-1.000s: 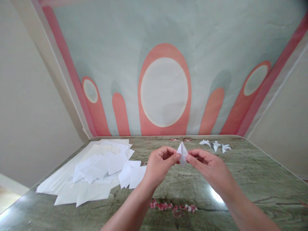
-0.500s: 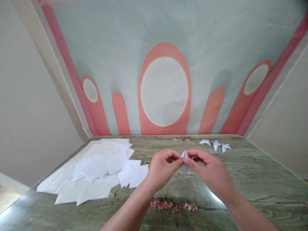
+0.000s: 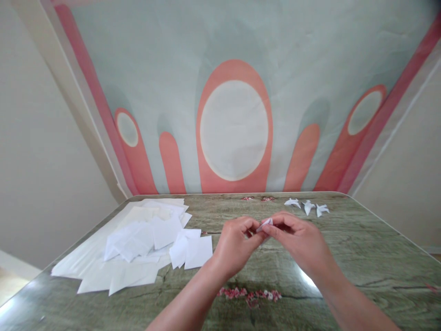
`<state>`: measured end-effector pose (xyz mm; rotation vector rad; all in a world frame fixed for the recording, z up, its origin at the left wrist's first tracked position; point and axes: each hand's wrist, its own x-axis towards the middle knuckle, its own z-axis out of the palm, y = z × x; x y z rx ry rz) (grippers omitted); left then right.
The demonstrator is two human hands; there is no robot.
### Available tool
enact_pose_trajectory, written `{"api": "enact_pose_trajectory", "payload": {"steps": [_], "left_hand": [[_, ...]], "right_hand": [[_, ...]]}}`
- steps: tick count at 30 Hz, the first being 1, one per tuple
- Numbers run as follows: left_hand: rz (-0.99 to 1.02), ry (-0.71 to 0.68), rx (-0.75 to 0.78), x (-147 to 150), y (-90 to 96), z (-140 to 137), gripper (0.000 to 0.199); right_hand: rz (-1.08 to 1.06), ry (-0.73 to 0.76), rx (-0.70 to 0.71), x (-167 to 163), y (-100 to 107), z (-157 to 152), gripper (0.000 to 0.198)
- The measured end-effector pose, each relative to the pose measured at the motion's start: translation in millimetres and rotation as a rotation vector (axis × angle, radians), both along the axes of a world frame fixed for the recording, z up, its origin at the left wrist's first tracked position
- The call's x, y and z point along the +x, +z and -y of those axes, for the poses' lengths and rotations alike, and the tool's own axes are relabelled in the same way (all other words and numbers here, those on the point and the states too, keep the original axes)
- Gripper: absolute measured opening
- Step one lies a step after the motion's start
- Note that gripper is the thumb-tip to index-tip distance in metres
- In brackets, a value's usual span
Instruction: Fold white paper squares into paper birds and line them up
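Sheets (image 3: 167,231): lay strewn on the counter (image 3: 368,257).
Left hand (image 3: 236,239): nearly closed, pinched the folded paper's left end.
Folded paper (image 3: 265,225): between both hands; visible long axis slanted up rightward; small, white, partly hidden.
Right hand (image 3: 299,234): nearly closed, pinched its right end.
Birds (image 3: 309,208): three, white, lay near the far edge.

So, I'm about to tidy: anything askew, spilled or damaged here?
The loose paper sheets look askew, overlapping at uneven angles on the table; a small speck lies at the near left. No spill or damage shows; fingers mostly hide the held paper.
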<state>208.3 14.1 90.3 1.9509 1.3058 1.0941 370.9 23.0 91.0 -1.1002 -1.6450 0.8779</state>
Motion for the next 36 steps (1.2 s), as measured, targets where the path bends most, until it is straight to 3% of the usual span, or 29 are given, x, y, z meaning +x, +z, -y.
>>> {"api": "enact_pose_trajectory", "payload": {"steps": [3, 10, 14, 17, 20, 23, 26, 32, 36], "left_hand": [[-0.019, -0.023, 0.0, 0, 0.2, 0, 0.022], [0.08, -0.003, -0.131, -2, 7.7, 3, 0.017], [0.097, -0.015, -0.154, -3, 8.7, 3, 0.02], [0.132, -0.025, -0.178, -1, 6.8, 2, 0.018], [0.184, 0.024, -0.105, 0, 5.1, 2, 0.011], [0.105, 0.09, 0.062, 0, 3.3, 3, 0.011], [0.055, 0.131, 0.134, 1, 0.6, 3, 0.013], [0.095, 0.147, 0.165, 2, -1.1, 3, 0.01], [0.311, 0.154, 0.017, 0, 1.8, -1, 0.013]], "right_hand": [[-0.032, -0.01, -0.066, 2, 2, 1, 0.016], [-0.098, -0.057, -0.079, 5, -2, -3, 0.027], [-0.005, 0.035, -0.122, 4, 0, -3, 0.02], [0.012, -0.014, -0.115, 4, 0, -3, 0.02], [-0.044, -0.027, -0.132, 7, -2, -5, 0.026], [-0.09, -0.009, -0.151, 8, -3, -6, 0.028], [-0.112, 0.004, -0.164, 6, -3, -5, 0.028], [-0.186, 0.074, -0.171, 2, -2, -3, 0.031], [-0.241, 0.195, -0.18, 2, -2, -3, 0.034]]}}
